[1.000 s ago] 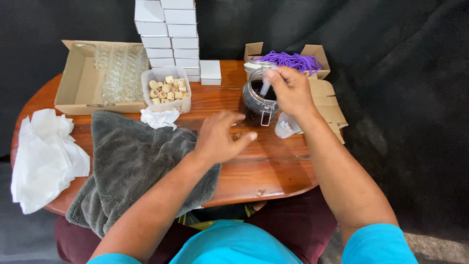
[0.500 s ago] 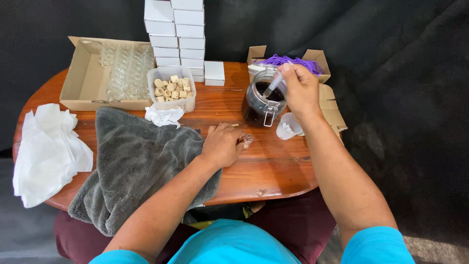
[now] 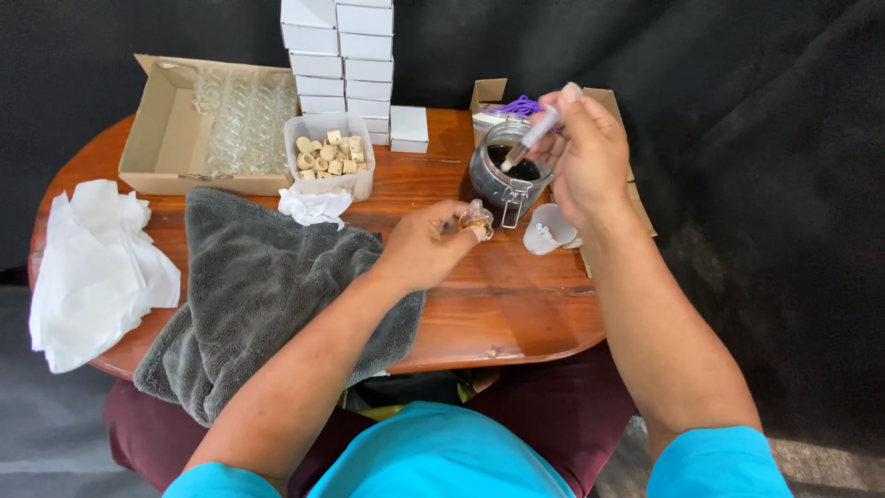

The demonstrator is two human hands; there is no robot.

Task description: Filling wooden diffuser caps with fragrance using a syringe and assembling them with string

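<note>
My left hand (image 3: pixel 424 249) holds a tiny clear glass bottle (image 3: pixel 477 219) upright just above the wooden table (image 3: pixel 516 304), close beside a glass clip-top jar (image 3: pixel 510 175) of dark liquid. My right hand (image 3: pixel 585 157) grips a slim pipette (image 3: pixel 542 129) with its tip pointing down into the jar's open mouth. A small white funnel (image 3: pixel 546 231) lies on the table under my right wrist.
A grey towel (image 3: pixel 263 295) covers the table's left front. White tissue paper (image 3: pixel 92 267) lies at the far left. At the back are a cardboard box of glass bottles (image 3: pixel 217 120), a clear tub of corks (image 3: pixel 329 155), stacked white boxes (image 3: pixel 343 65) and a box with purple string (image 3: pixel 516 103).
My left hand has lifted the small bottle and brought it to the right, up next to the jar. My right hand has raised the pipette slightly above the jar's mouth.
</note>
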